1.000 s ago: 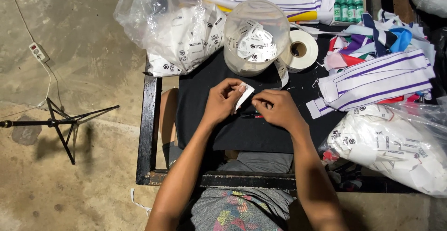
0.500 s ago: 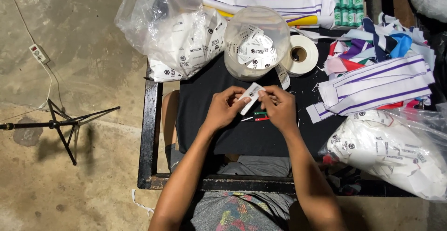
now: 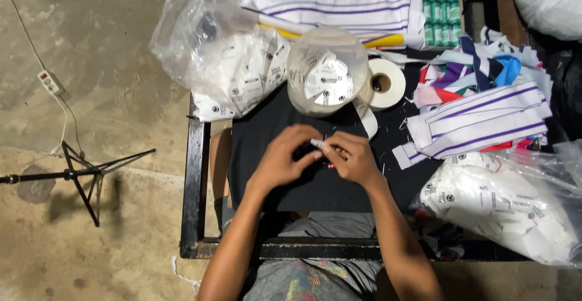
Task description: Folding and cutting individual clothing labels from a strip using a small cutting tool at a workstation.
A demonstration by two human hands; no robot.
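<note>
Head view, looking straight down, shows me both hands meeting over a black cloth-covered work surface [image 3: 267, 155]. My left hand [image 3: 280, 158] and right hand [image 3: 351, 158] pinch between their fingertips a small white folded label [image 3: 316, 144]; both sets of fingers are closed narrowly on it, and it sits just above the dark cloth, near the middle of the table.

Risk, as I judge it: the label is tiny and mostly hidden by the fingers, so a slack pinch on either side could let it slide out and drop onto the cloth, where loose white thread scraps already lie. A small red object [image 3: 330, 166] shows just below the right hand; I cannot tell what it is, but a careless wrist could knock it away.

Both forearms rise from the bottom edge and converge, wrists bent inward, knuckles up, thumbs tucked beneath the label.

Just beyond the hands stands a clear round plastic tub of white labels [image 3: 326, 70], touching a roll of white tape [image 3: 385, 83]. A clear plastic bag of white labels [image 3: 233, 64] lies to the left, another bag of white labels [image 3: 503, 207] at the right, with white and purple striped fabric strips [image 3: 479, 122] between.
</note>
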